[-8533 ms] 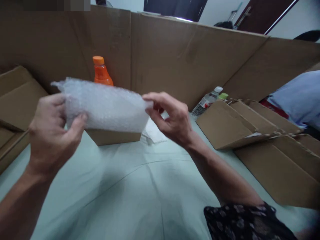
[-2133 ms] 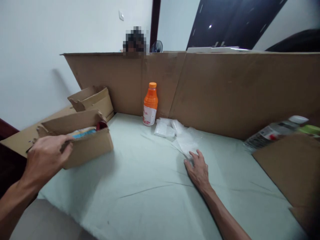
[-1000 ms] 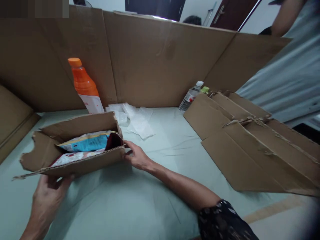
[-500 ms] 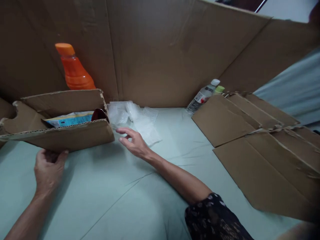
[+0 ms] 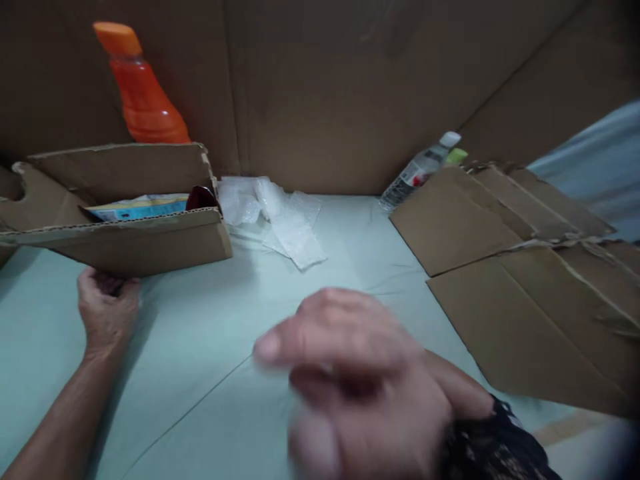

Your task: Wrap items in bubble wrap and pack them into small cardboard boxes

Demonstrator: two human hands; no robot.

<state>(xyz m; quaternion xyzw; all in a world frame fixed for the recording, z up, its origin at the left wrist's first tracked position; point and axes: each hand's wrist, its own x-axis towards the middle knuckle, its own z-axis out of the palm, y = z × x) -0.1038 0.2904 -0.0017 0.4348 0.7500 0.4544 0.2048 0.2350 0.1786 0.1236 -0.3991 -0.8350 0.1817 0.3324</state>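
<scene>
At the left, an open cardboard box (image 5: 150, 247) is tilted. My left hand (image 5: 107, 307) is closed at its lower front edge, some fingertips hidden under it. Inside the box lie a blue and yellow packet (image 5: 143, 208) and a dark red item (image 5: 201, 198) whose kind I cannot make out. Close to the camera, my right hand (image 5: 360, 373) is blurred by motion, above the light green cloth (image 5: 200, 373). Its index finger points left and its thumb is apart below, with nothing visible between them. Crumpled bubble wrap (image 5: 290, 223) lies just right of the box.
An orange bottle (image 5: 150, 100) stands behind the box, against a tall cardboard wall (image 5: 325, 93). To the right, a clear bottle (image 5: 417, 173) leans near a green cap (image 5: 456, 157), behind a flattened, folded cardboard piece (image 5: 540, 320).
My right hand has pulled away from the box's right end, back toward the camera and to the right. My left hand stays at the box. The view has tilted downward.
</scene>
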